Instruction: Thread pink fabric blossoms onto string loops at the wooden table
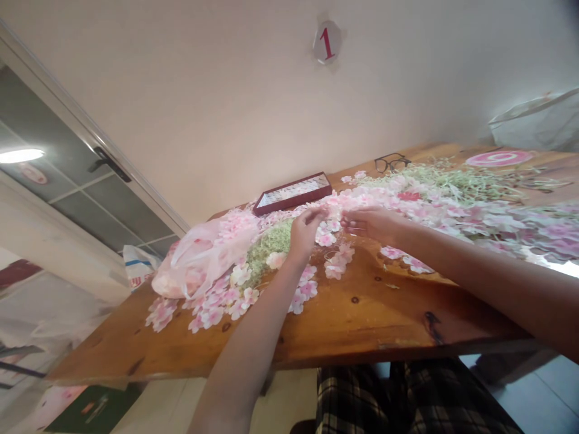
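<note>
Pink and white artificial blossoms (452, 217) lie in a long heap across the wooden table (362, 319). My left hand (308, 229) is over the middle of the heap, its fingertips bent together at a pale pink blossom; what they grip is too small to make out. Facing it from the right, my right hand (368, 223) has its fingers extended, close beside the same blossoms. A small pink cluster (338, 262) lies below the hands. Pale green stems (271, 244) lie left of my left hand.
A dark red framed tray (294, 194) stands behind the blossoms near the wall. At left is a plastic bag of petals (199, 259). Glasses (391, 163), more green stems (461, 181) and a pink round sign (499, 158) lie at the back right, near a white sack (538, 123).
</note>
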`<action>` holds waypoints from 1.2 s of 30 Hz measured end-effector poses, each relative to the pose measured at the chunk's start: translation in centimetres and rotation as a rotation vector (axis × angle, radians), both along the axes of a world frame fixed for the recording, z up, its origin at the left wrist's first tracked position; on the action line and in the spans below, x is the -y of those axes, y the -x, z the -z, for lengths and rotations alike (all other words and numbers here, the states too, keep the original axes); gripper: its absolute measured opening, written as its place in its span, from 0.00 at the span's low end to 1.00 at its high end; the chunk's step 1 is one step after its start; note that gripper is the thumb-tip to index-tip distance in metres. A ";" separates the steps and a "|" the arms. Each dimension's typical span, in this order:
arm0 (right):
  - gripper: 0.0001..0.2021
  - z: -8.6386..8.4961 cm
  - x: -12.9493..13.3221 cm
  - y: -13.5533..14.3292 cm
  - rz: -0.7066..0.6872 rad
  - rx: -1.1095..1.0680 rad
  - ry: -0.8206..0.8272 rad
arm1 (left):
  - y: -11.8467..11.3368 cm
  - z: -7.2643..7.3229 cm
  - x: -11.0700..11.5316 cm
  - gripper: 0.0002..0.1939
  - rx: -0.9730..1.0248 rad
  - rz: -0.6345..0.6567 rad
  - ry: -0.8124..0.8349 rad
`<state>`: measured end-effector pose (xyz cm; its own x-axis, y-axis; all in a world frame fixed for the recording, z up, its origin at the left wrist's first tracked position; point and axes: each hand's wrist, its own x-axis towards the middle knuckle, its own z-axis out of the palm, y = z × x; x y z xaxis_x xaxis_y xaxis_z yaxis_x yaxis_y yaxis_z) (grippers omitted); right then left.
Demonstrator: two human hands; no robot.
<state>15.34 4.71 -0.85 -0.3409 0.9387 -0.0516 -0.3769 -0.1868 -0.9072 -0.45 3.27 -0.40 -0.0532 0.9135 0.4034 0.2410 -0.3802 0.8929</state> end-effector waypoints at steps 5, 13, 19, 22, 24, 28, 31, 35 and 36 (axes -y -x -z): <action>0.11 -0.8 0.1 -0.9 0.104 0.002 0.162 | 1.0 -0.1 -0.5 0.12 0.100 -0.079 0.084; 0.05 -0.1 0.2 -0.9 0.048 0.146 0.064 | 0.1 0.3 0.3 0.15 0.047 0.084 0.215; 0.12 -0.7 1.2 -0.8 0.025 0.089 0.068 | 0.1 0.4 0.4 0.14 0.296 0.154 0.471; 0.11 -0.4 0.9 -0.8 0.007 0.075 0.028 | 0.2 0.5 0.5 0.12 0.352 0.223 0.537; 0.09 -0.1 0.4 -0.9 -0.011 0.095 -0.040 | 0.2 0.6 0.5 0.13 0.303 0.243 0.530; 0.05 0.2 -0.3 -1.0 -0.026 0.185 -0.111 | 0.1 0.7 0.3 0.11 0.205 0.214 0.437; 0.07 0.3 -0.4 -0.9 -0.069 0.214 -0.125 | -0.1 0.6 0.3 0.06 0.164 0.195 0.370; 0.08 0.4 -0.4 -0.6 -0.099 0.244 -0.128 | -0.4 0.3 0.5 0.07 0.090 0.214 0.341; 0.08 0.4 -0.4 -0.6 -0.102 0.248 -0.121 | -0.4 0.2 0.6 0.08 0.069 0.225 0.337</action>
<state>15.90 5.11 -1.26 -0.4251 0.9045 -0.0354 -0.1254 -0.0975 -0.9873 -0.05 2.64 -0.56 0.1465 0.9858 0.0816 0.1203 -0.0996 0.9877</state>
